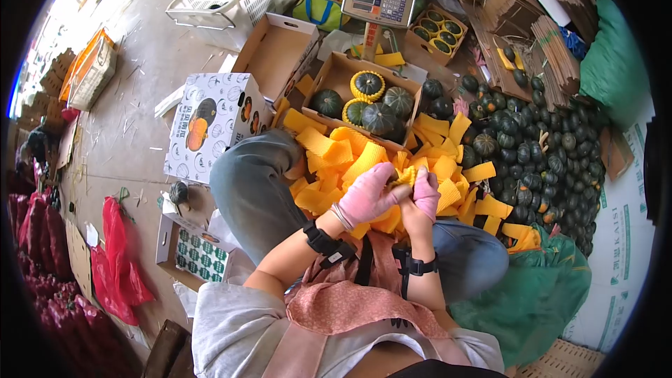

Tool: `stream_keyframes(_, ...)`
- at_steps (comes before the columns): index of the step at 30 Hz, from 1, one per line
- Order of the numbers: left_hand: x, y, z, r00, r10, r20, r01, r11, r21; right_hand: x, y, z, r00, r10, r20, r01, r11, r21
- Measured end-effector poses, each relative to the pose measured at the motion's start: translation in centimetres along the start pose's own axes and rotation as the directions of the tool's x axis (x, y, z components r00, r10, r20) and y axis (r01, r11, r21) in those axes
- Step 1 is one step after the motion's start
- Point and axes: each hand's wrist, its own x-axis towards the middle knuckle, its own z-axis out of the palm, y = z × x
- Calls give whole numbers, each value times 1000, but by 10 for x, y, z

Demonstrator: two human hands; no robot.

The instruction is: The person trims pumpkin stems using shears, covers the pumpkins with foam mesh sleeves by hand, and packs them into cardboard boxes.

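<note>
My left hand [365,194], in a pink glove with bare fingertips, is closed on a yellow foam net sleeve [403,178]. The same sleeve is pinched by my right hand [424,193], also pink-gloved, close beside the left. Under and around both hands lies a heap of flat yellow foam sleeves [336,154] between my knees. Just beyond the heap, an open cardboard box [327,75] holds several dark green pumpkins [379,118]. Two of them, including one netted pumpkin [367,85], wear yellow foam sleeves.
Many loose pumpkins [521,161] cover the floor at right. A weighing scale [378,4] stands behind the box. To the left are a printed carton [210,122], an empty carton [276,49] and a white crate [238,17]. A green sack [532,294] lies by my right knee.
</note>
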Motion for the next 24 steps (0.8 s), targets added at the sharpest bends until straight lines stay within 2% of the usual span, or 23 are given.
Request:
stream_keyframes(2, -2, -5, 12, 987, -127, -96, 120, 990, -77, -1, -3, 1, 999, -24, -23, 21, 995, -93)
stream_keyframes(3, -2, -5, 14, 980, -138, -140, 132, 990, -52, 0, -5, 0, 994, -72, -84, 61, 990, -125)
stream_keyframes(5, -2, -9, 12, 981, -182, -62, 177, 982, -68, 2, -7, -1, 967, -164, -194, 126, 973, -194)
stream_keyframes(6, -3, -12, 9, 979, -205, -22, 203, 976, -74, 3, -5, -3, 970, -195, -142, 149, 948, -283)
stream_keyframes(7, -4, -27, 7, 936, -306, 175, 349, 871, -346, 6, 1, -7, 971, -222, -88, 176, 914, -367)
stream_keyframes(8, -8, -38, 10, 902, -304, 308, 404, 337, -850, 8, 9, -12, 969, -244, -31, 205, 871, -446)
stream_keyframes(9, -7, -26, 1, 864, -339, 373, 447, 171, -878, 5, 26, -17, 995, 69, 79, -68, 998, -7)
stream_keyframes(10, -5, -15, -10, 824, -360, 437, 469, 1, -883, -3, 21, -21, 906, 395, 152, -415, 757, 506)
stream_keyframes(11, -11, -48, -12, 843, -126, 522, 532, 58, -845, -9, 26, -28, 866, 424, 263, -471, 521, 712)
stream_keyframes(12, -12, -47, -19, 837, -143, 528, 546, 185, -817, -13, 31, -35, 830, 414, 374, -492, 228, 840)
stream_keyframes(14, -9, -33, -31, 829, -176, 531, 550, 429, -716, -10, 28, -40, 641, 515, 569, -621, -86, 779)
stream_keyframes(15, -4, -29, -31, 885, -102, 454, 437, 520, -734, -11, 27, -40, 629, 519, 578, -635, -87, 768)
stream_keyframes(16, -4, -28, -28, 873, -119, 473, 449, 576, -683, -12, 27, -39, 616, 524, 588, -648, -88, 757)
stream_keyframes(18, -6, -26, -20, 848, -159, 506, 466, 678, -568, -21, 24, -24, 773, 459, 437, -579, 229, 783)
stream_keyframes(19, -6, -19, -16, 891, -254, 376, 430, 735, -524, -15, 11, -17, 815, 456, 358, -517, 294, 804)
stream_keyframes(21, -4, -14, -7, 987, -98, 130, 137, 933, -334, -10, 3, -6, 862, 413, 294, -473, 445, 761)
stream_keyframes(22, -3, -13, -3, 1000, 13, 25, -8, 980, -200, -7, 2, -4, 884, 388, 263, -444, 516, 732)
stream_keyframes(24, -3, -14, 1, 994, 106, -35, -110, 986, -124, -7, 6, -4, 814, 480, 327, -536, 405, 740)
